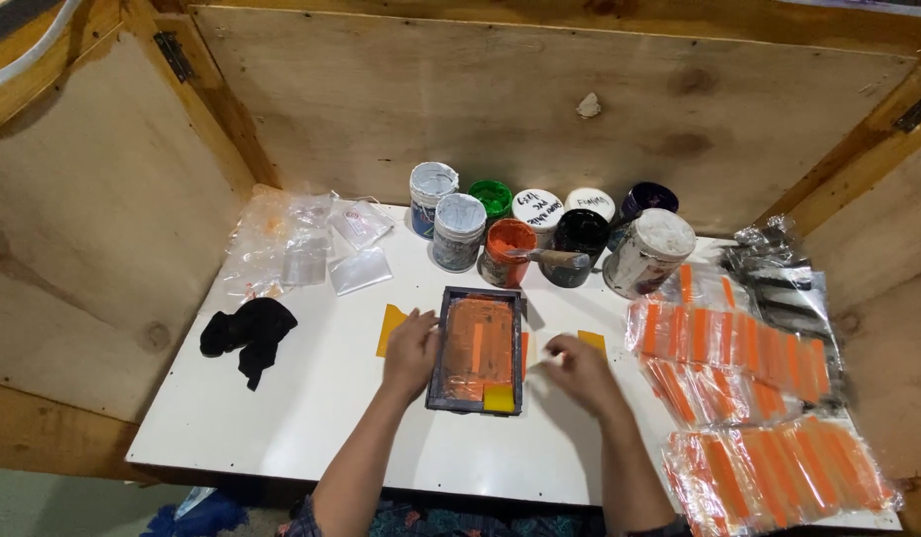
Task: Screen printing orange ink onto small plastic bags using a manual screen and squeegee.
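Paint jars (540, 234), black rag (250, 332), orange strip packets (739, 358).

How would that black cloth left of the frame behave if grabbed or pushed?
The black cloth lies crumpled in soft folds on the white table, so it is probably floppy and would drape. It looks light for its size. Pushed, it would likely bunch up, not slide or roll.

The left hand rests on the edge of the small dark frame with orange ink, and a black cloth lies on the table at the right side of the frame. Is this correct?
Not quite. In the head view, the black cloth lies on the white table at the left side of the frame, not the right. The rest holds: the left hand rests on the frame's edge.
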